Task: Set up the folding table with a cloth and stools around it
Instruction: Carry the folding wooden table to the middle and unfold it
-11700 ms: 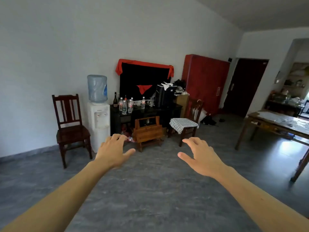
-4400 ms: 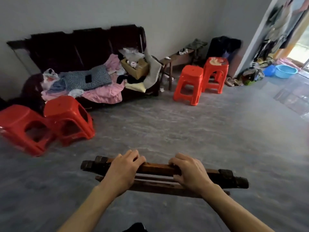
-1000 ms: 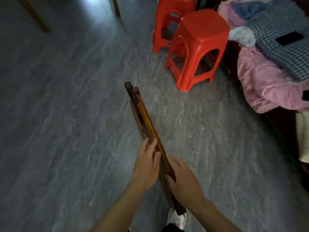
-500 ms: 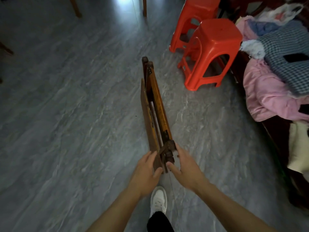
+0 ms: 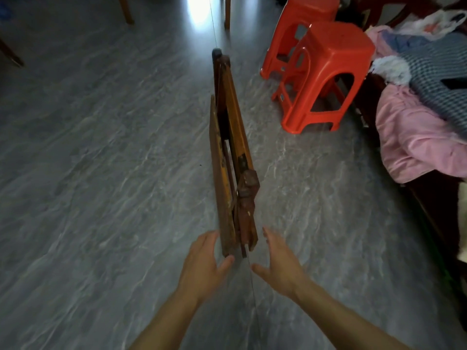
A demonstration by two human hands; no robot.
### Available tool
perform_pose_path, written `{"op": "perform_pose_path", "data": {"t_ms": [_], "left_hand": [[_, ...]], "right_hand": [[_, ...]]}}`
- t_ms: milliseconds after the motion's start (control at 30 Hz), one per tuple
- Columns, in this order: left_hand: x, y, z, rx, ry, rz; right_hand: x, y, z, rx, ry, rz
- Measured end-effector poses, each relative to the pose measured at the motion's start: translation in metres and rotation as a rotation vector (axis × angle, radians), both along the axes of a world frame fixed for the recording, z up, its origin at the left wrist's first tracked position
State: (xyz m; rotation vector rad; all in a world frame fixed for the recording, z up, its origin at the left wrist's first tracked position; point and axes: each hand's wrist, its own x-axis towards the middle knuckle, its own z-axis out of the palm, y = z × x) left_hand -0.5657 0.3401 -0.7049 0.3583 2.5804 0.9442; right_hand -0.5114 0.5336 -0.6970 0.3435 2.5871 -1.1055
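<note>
Since the earlier frame both hands have let go of the folding table [image 5: 231,157], which stands folded on edge on the grey floor [image 5: 101,173], running from near centre to far centre. Two red stools [image 5: 326,77] stand to its far right beside a cloth pile [image 5: 414,137]. The left hand [image 5: 202,266] and right hand [image 5: 280,263] flank its near end, fingers straight and holding nothing.

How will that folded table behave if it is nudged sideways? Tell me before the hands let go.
The folded table likely tips easily: it stands narrow on edge on the smooth floor. It looks stiff, solid wood, so probably heavy and falls as one piece. The left hand touches its near end and the right hand is just clear, neither gripping, so little steadies it.
</note>
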Motion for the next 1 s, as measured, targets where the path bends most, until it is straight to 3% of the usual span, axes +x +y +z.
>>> {"op": "perform_pose_path", "data": {"t_ms": [100,267,467,667,867,1000], "left_hand": [[-0.002,0.020,-0.050,0.029,0.069,0.023],[-0.006,0.034,-0.118,0.064,0.325,0.037],[-0.021,0.040,-0.166,0.295,0.437,0.043],[-0.025,0.045,-0.181,0.301,0.557,0.014],[-0.024,0.035,-0.172,0.327,0.506,0.012],[-0.026,0.017,-0.158,0.220,0.581,0.023]], "right_hand": [[-0.007,0.009,-0.054,0.028,0.091,0.033],[-0.030,0.011,-0.106,-0.119,0.367,0.074],[-0.046,0.009,-0.162,-0.152,0.521,-0.021],[-0.052,0.009,-0.170,-0.176,0.609,-0.036],[-0.046,0.020,-0.161,-0.127,0.622,-0.031],[-0.036,0.044,-0.139,-0.070,0.694,-0.063]]}}
